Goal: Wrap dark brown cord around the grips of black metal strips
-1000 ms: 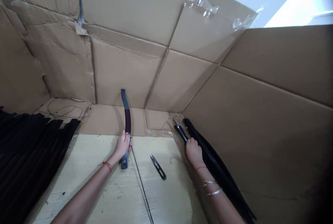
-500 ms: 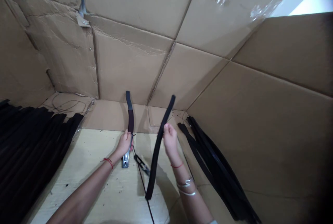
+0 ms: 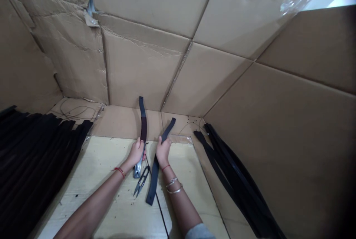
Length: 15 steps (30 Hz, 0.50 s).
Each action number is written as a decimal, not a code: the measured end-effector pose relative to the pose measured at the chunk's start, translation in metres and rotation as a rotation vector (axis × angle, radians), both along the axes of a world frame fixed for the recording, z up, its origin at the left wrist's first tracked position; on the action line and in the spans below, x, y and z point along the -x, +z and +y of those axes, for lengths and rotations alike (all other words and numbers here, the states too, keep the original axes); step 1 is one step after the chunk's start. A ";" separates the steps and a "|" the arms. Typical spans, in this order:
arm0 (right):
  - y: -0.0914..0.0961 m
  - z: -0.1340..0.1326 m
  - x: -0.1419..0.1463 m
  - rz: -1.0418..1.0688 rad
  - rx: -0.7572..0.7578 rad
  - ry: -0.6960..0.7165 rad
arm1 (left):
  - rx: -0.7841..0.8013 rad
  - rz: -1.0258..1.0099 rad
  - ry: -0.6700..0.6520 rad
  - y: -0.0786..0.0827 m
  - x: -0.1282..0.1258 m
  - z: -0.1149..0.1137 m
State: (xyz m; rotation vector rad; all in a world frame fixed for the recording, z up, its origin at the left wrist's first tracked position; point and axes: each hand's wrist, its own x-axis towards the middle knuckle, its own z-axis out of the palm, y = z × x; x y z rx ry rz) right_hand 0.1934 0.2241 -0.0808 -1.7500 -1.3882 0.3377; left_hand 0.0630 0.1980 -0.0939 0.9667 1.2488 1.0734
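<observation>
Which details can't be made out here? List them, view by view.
Head view, left hand: it covers the middle of the metal-ended strip, so that stretch is hidden.
Head view, right hand: it covers the middle of the black strip.
Head view, left pile of black strips: upper strips hide lower ones and the frame edge cuts it off, so no count.
Head view, thin black cord: the bottom edge cuts it off.

Bright light spills in beyond the upper right of the cardboard wall [image 3: 139, 68]; below it, shadows stay soft; its lines bow outward; the frame darkens past its lower right.
</observation>
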 end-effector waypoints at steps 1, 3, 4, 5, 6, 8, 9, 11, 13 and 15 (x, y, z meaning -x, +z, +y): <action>0.000 -0.003 0.001 -0.047 0.006 -0.012 | 0.000 0.000 -0.006 0.000 0.000 0.000; 0.001 -0.009 0.004 -0.128 0.020 -0.019 | 0.002 0.003 -0.020 0.001 0.000 -0.001; 0.002 -0.011 0.005 -0.165 0.026 -0.011 | 0.002 0.006 -0.026 0.002 0.000 -0.001; 0.003 -0.013 0.006 -0.199 0.032 -0.004 | 0.000 0.010 -0.029 0.003 0.001 -0.001; 0.004 -0.014 0.007 -0.227 0.038 0.002 | -0.004 0.017 -0.027 0.004 0.002 0.000; 0.005 -0.015 0.008 -0.269 0.045 0.009 | -0.018 0.038 -0.003 0.008 0.009 0.004; 0.007 -0.015 0.008 -0.285 0.048 0.014 | -0.027 0.052 0.019 0.011 0.015 0.006; 0.013 -0.015 0.008 -0.309 0.052 0.040 | -0.047 0.083 0.081 0.019 0.033 0.012; 0.025 -0.018 0.007 -0.329 0.054 0.120 | -0.073 0.108 0.152 0.031 0.057 0.018; 0.043 -0.026 0.005 -0.352 0.056 0.302 | -0.104 0.116 0.206 0.048 0.084 0.020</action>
